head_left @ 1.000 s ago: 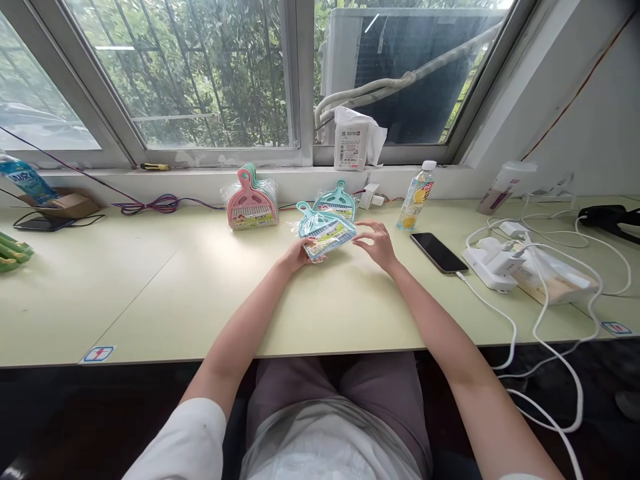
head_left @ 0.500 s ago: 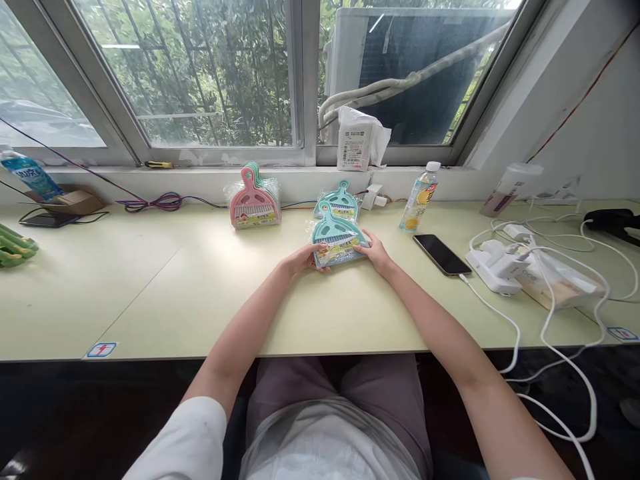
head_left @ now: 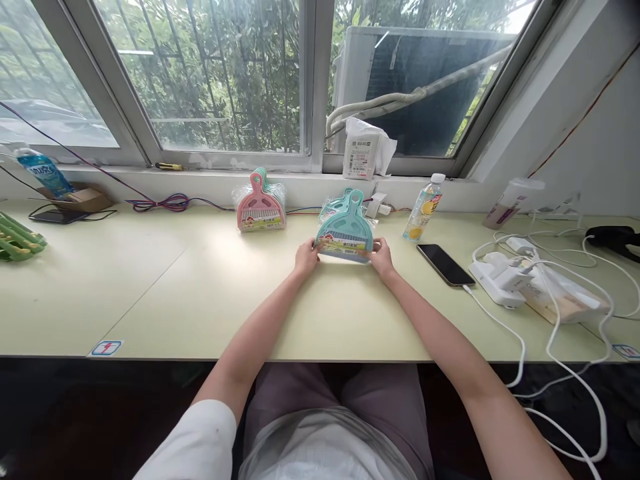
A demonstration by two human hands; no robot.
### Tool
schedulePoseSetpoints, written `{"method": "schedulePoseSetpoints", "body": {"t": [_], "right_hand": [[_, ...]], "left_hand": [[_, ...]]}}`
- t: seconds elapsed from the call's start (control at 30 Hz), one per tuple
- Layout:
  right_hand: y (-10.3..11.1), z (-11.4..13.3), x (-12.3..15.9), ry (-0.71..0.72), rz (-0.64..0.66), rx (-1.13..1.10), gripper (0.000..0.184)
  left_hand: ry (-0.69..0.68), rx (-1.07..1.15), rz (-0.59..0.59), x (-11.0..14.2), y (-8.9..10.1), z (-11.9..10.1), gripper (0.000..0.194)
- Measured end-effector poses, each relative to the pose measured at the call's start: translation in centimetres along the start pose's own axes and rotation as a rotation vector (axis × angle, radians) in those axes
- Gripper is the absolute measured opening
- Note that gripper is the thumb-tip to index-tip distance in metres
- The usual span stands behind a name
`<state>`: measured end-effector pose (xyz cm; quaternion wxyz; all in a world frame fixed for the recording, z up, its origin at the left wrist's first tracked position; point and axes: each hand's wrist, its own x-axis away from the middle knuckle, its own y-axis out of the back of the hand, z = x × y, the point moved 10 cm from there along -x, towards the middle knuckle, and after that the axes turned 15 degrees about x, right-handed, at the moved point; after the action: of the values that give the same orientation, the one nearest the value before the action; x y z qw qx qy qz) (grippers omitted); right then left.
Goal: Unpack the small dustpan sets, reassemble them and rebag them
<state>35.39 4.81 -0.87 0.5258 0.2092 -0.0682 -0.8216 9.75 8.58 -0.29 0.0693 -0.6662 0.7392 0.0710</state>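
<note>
Between my two hands is a teal mini dustpan-and-brush set [head_left: 345, 230] in clear wrap with a printed label, its round-holed handle pointing up. My left hand [head_left: 307, 257] grips its lower left corner and my right hand [head_left: 382, 258] its lower right corner; both hands are closed on it. Just behind it, partly hidden, stands another teal wrapped dustpan set [head_left: 330, 205]. Off to the left, a pink wrapped dustpan set [head_left: 260, 207] stands near the wall, with green ones stacked behind it.
To the right are a drink bottle [head_left: 424, 208], a black phone [head_left: 445, 264] on a charging cable, and a power strip [head_left: 497, 283] with tangled white cords. A white box [head_left: 361, 157] rests on the sill. Coiled wires [head_left: 170, 203] lie along the wall.
The held dustpan set has been tilted more upright, so its handle now rises higher and covers more of the teal set behind. The view has shifted slightly.
</note>
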Motion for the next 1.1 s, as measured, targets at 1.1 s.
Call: {"method": "schedulePoseSetpoints", "body": {"t": [1.1], "right_hand": [[-4.5,-0.2,-10.1,-0.081,-0.275,0.497,0.065]], "left_hand": [[-0.020,-0.522,-0.035,-0.4,1.6,0.1,0.028]]}}
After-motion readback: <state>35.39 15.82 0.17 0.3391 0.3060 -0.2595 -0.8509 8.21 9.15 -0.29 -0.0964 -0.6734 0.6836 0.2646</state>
